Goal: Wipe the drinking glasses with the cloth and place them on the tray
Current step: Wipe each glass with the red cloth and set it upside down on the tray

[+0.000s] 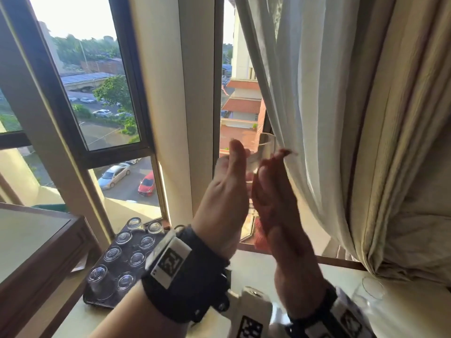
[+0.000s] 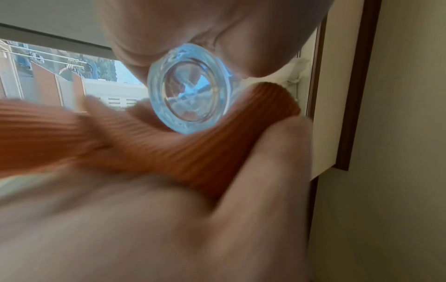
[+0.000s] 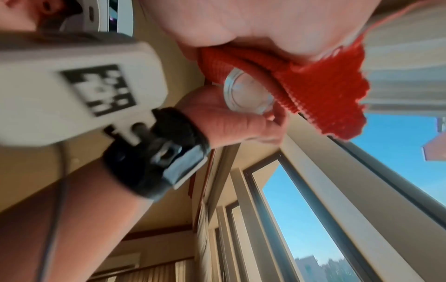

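Observation:
I hold a clear drinking glass (image 1: 267,147) raised in front of the window, between both hands. My left hand (image 1: 229,181) grips it from the left, thumb under its thick base (image 2: 190,91). My right hand (image 1: 275,189) presses a red ribbed cloth (image 3: 321,95) against the glass's right side, and its thumb (image 2: 277,152) pinches the cloth (image 2: 193,152). The glass base (image 3: 248,93) pokes out beside the cloth. A dark tray (image 1: 97,301) lies on the sill at lower left and carries several upturned glasses (image 1: 146,241).
A white curtain (image 1: 341,118) hangs just right of my right hand, touching its fingertips. Another clear glass (image 1: 372,286) stands on the pale sill (image 1: 268,272) at the right. A wooden-framed table (image 1: 36,240) sits to the left of the tray. The window frame is close behind.

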Motion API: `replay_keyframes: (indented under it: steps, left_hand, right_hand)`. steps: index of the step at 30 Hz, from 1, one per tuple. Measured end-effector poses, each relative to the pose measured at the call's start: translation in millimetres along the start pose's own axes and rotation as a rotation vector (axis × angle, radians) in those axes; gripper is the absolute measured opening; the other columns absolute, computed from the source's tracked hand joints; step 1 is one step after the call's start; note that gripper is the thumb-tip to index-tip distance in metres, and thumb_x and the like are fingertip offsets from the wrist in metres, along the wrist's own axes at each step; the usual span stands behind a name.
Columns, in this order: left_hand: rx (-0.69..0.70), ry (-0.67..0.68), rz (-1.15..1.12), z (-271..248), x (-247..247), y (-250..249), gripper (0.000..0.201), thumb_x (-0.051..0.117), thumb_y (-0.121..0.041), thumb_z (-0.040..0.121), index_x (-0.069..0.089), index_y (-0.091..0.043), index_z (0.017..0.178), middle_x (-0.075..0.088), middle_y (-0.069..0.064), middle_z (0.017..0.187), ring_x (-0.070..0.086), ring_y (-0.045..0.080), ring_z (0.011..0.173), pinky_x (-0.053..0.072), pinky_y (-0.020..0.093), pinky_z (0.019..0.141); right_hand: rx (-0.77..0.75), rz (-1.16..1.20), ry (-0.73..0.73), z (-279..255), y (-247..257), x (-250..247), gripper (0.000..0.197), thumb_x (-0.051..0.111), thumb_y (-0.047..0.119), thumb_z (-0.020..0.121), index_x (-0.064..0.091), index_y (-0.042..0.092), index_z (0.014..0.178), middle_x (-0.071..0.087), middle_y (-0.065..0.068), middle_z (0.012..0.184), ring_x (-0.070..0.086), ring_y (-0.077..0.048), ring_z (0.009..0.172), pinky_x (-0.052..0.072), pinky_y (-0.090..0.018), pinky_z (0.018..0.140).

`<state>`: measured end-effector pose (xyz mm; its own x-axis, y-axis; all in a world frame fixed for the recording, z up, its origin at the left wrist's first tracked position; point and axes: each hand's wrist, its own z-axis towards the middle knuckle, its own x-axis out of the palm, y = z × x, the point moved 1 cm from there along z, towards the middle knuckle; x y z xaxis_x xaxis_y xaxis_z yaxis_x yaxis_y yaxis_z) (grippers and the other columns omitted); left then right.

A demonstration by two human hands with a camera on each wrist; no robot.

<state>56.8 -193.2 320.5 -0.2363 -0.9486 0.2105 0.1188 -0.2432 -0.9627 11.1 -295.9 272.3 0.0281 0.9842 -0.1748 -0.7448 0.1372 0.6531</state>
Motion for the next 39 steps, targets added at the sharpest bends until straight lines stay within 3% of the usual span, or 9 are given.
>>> replay_keyframes:
  steps: [5,9,13,16,19,23,26,32,39]
  left_hand:
    - [0.051,0.040,0.044,-10,7,0,0.059,0.029,-0.066,0.107,0.056,-0.019,0.129,0.066,-0.001,0.081,0.068,0.011,0.073,0.057,0.031,0.074]
    - [0.047,0.025,0.032,-15,19,12,0.064,0.031,-0.068,0.106,0.058,-0.014,0.128,0.067,-0.001,0.086,0.066,0.007,0.072,0.056,0.026,0.073]
    - [-0.100,-0.070,-0.006,-1,4,4,0.115,0.052,-0.101,0.066,0.050,-0.020,0.148,0.069,0.008,0.129,0.069,0.019,0.112,0.052,0.044,0.092]
    - [-0.074,-0.096,0.074,2,-3,-4,0.113,0.077,-0.083,0.060,0.044,-0.011,0.140,0.066,0.006,0.117,0.073,0.012,0.090,0.055,0.032,0.071]
    - [-0.046,-0.010,0.061,-10,7,0,0.083,0.087,-0.059,0.072,0.046,-0.014,0.127,0.072,0.009,0.101,0.076,0.010,0.073,0.059,0.020,0.065]
    - [0.006,0.099,0.058,-22,20,13,0.055,0.061,-0.053,0.084,0.060,-0.015,0.124,0.074,-0.002,0.101,0.071,-0.005,0.077,0.052,0.007,0.065]
    - [-0.003,0.036,0.032,-16,14,8,0.061,0.044,-0.073,0.096,0.069,-0.023,0.120,0.077,-0.016,0.103,0.070,-0.001,0.098,0.055,0.018,0.088]
    - [0.031,0.027,-0.093,-10,5,-6,0.061,0.051,-0.071,0.097,0.060,-0.021,0.132,0.066,-0.001,0.089,0.068,0.012,0.076,0.056,0.029,0.070]
    - [0.089,-0.009,0.078,-18,21,8,0.073,0.039,-0.081,0.095,0.058,-0.020,0.129,0.075,-0.012,0.094,0.071,0.010,0.084,0.057,0.034,0.083]
  right_hand:
    - [0.268,0.153,-0.209,-1,-11,-10,0.095,0.049,0.079,0.087,0.038,0.012,0.154,0.051,-0.026,0.146,0.047,-0.039,0.138,0.052,-0.027,0.101]
    - [0.094,0.019,-0.326,20,-1,-26,0.058,0.066,0.052,0.092,0.052,0.035,0.146,0.069,-0.012,0.130,0.062,-0.019,0.123,0.052,-0.030,0.102]
    - [-0.043,0.013,-0.065,-2,-1,-6,0.055,0.031,0.033,0.110,0.037,-0.004,0.151,0.027,-0.019,0.164,0.024,-0.032,0.153,0.026,-0.032,0.123]
    - [0.066,0.057,-0.079,-21,-9,2,0.051,0.039,0.058,0.103,0.046,0.037,0.150,0.042,0.006,0.159,0.035,-0.015,0.149,0.031,-0.022,0.118]
    - [0.330,0.234,-0.182,-6,-1,-7,0.078,0.057,0.082,0.078,0.063,0.030,0.135,0.071,0.011,0.125,0.064,-0.005,0.120,0.053,-0.014,0.090]
    - [0.186,0.118,-0.339,30,10,-27,0.049,0.042,0.079,0.089,0.054,0.061,0.133,0.067,0.008,0.132,0.064,-0.006,0.122,0.052,-0.045,0.099]
    - [-0.033,0.000,-0.167,22,5,-19,0.059,0.028,0.050,0.105,0.031,0.023,0.158,0.027,-0.018,0.164,0.026,-0.038,0.152,0.026,-0.069,0.116]
    - [0.058,-0.039,-0.204,-9,-14,-5,0.046,0.036,0.025,0.108,0.035,0.013,0.153,0.061,0.006,0.142,0.057,0.000,0.125,0.040,-0.001,0.096]
    - [0.003,0.080,-0.273,30,21,-22,0.059,0.038,0.069,0.097,0.049,0.038,0.146,0.059,-0.010,0.143,0.058,-0.019,0.126,0.050,-0.040,0.104]
